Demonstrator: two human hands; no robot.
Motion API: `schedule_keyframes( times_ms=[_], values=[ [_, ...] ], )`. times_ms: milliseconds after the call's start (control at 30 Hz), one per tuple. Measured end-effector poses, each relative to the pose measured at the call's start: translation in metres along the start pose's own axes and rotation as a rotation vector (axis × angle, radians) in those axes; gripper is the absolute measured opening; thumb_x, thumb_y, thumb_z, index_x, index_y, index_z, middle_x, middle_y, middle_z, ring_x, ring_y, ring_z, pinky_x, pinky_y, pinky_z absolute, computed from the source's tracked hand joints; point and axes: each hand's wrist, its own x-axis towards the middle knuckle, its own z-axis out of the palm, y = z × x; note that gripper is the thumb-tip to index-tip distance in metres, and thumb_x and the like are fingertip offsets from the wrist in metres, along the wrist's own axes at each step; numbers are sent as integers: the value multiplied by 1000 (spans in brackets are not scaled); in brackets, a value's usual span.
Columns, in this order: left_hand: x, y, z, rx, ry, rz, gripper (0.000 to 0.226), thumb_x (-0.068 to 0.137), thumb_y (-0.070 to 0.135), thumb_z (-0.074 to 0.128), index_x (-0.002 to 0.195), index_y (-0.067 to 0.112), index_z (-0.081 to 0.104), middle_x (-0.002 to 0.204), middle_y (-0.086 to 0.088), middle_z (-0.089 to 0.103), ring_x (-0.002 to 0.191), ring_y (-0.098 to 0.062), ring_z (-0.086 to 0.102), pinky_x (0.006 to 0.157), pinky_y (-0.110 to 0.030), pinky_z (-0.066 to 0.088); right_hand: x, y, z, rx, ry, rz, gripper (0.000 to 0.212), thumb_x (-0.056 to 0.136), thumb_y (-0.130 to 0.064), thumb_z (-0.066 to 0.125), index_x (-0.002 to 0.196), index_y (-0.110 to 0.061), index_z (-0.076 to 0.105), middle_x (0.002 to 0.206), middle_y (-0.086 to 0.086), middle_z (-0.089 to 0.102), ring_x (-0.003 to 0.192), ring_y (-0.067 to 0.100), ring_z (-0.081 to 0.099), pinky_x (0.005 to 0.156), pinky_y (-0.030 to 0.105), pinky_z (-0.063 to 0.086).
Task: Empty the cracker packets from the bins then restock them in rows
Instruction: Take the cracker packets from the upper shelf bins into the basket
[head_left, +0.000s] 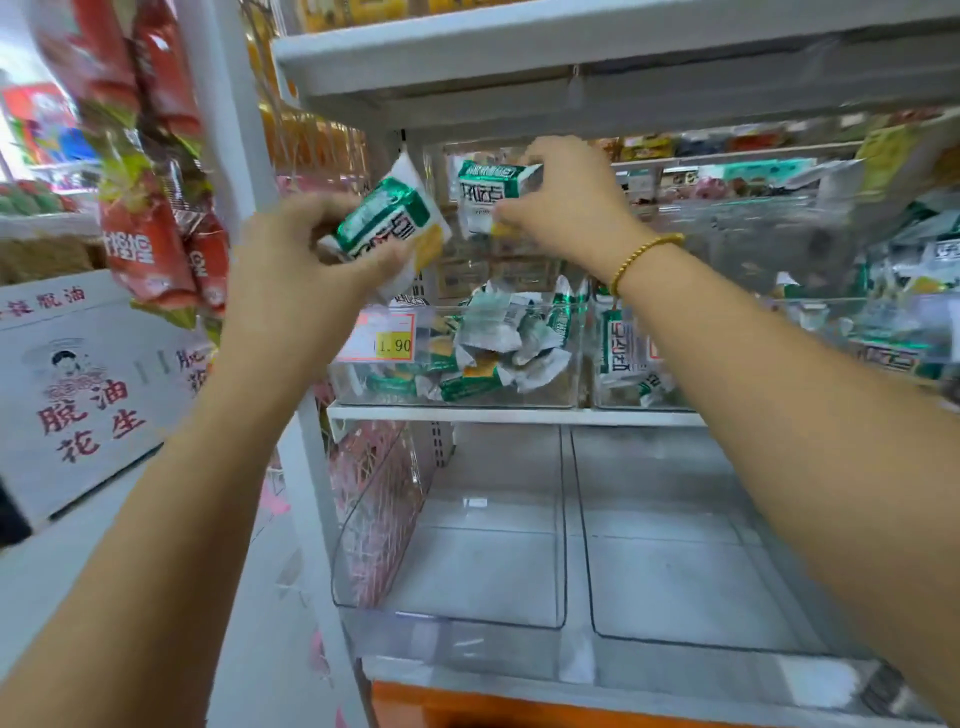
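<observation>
Left hand (306, 244) and right hand (563, 205) each hold a cracker packet in front of the shelf.
At centre left, the left hand's curled fingers grip a green-and-white packet (389, 228), tilted. At upper centre the right hand, a gold bracelet (644, 254) on its wrist, pinches a second packet (491, 189). The two are just apart. Below, loose packets (488, 338) lie heaped in a clear bin (353, 387) with a price tag (387, 338). More sit in the neighbouring bin (605, 397) at centre right.

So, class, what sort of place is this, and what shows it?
Probably a snack shop aisle: a price tag on a clear bin of green cracker packets, white shelving, and red snack bags hanging alongside.
</observation>
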Motion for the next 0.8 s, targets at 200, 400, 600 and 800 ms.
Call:
schedule_keyframes(
  times_ms=[200,400,600,800],
  values=[
    [-91,-17,5,-517,-149,-567,26,73,20,77,93,7,67,87,-15,68,73,-25,61,75,-46,51,-93,9,-36,625,-236,191,47,74,-33,80,102,3,68,98,15,72,92,33,67,87,45,55],
    [-177,-18,28,-642,-162,-887,16,65,21,74,70,7,70,70,-3,72,67,-15,70,63,-28,57,-199,37,-38,941,-514,346,30,63,-33,71,82,-9,70,85,7,71,65,10,50,52,12,39],
    [-256,-26,53,-659,-242,-1036,20,84,11,67,81,-8,63,75,-6,65,84,-21,64,66,-26,59,-298,78,-17,1101,-432,581,26,68,-29,69,89,-13,68,87,1,72,72,8,63,59,14,49],
    [-308,-36,78,-716,-268,-1143,23,87,10,65,102,-8,60,110,-13,60,106,-24,62,78,-33,59,-374,96,-2,1092,-456,704,22,70,-31,73,85,-16,71,80,-6,69,83,9,61,80,22,46]
  ],
)
